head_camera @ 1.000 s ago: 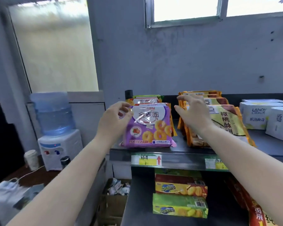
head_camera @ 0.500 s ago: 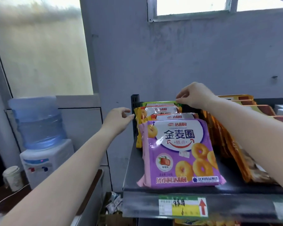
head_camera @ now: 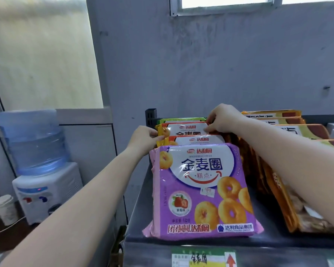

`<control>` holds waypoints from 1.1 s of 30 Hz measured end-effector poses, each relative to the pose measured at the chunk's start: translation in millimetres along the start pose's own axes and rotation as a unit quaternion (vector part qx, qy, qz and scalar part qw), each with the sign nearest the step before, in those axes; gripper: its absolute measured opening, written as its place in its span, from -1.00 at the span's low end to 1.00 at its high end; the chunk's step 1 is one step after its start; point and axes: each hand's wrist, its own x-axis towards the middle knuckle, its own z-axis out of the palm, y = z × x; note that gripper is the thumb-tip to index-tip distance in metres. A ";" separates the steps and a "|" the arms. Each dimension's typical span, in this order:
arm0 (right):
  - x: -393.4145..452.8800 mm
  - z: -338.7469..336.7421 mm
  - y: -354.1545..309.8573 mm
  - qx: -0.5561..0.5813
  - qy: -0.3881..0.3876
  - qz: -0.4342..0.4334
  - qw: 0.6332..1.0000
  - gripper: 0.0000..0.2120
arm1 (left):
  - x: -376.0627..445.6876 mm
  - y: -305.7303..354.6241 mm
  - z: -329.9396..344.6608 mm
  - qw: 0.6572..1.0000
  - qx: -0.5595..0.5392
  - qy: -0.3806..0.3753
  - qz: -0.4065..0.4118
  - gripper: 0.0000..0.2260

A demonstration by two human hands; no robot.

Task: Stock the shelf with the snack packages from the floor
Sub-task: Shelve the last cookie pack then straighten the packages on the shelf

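On the dark metal shelf (head_camera: 191,239), one row of four snack packs: purple plastic doughnut-print pack (head_camera: 202,191) in front, two orange packs behind, one green at the back. Left hand (head_camera: 143,139) pinching the left edge of the rear orange pack (head_camera: 185,129); right hand (head_camera: 223,118) gripping its right top corner. Beside them, a row of amber pouches (head_camera: 278,189); at left, one water dispenser (head_camera: 37,160).

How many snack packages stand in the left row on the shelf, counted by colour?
Purple package: 1
Orange packages: 2
Green package: 1
Total: 4, as far as the row shows; the hands grip the rear orange one.
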 end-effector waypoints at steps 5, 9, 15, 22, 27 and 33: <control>-3.3 -2.4 1.6 -0.018 0.024 -0.021 0.999 -0.56 | -5.6 1.2 -10.5 0.999 -0.008 0.014 -0.037 -0.73; -17.1 -15.1 1.2 0.015 0.045 -0.111 0.993 -0.68 | -18.2 8.8 -27.6 0.999 -0.016 0.026 -0.020 -0.80; -40.3 -18.4 1.0 0.014 -0.082 -0.158 0.984 -0.77 | -42.1 28.0 -24.6 0.995 -0.011 -0.080 -0.053 -0.81; -38.3 -6.4 -11.0 0.008 0.015 -0.170 0.985 -0.81 | -43.6 26.4 -20.6 0.998 -0.056 0.009 -0.028 -0.79; -35.7 -1.5 -21.8 0.036 0.056 -0.181 0.981 -0.83 | -39.0 15.7 -28.8 0.995 -0.089 0.051 -0.016 -0.80; -37.4 -2.1 -21.3 0.014 0.062 -0.183 0.981 -0.82 | -38.5 6.9 -29.8 0.996 -0.072 0.055 -0.003 -0.81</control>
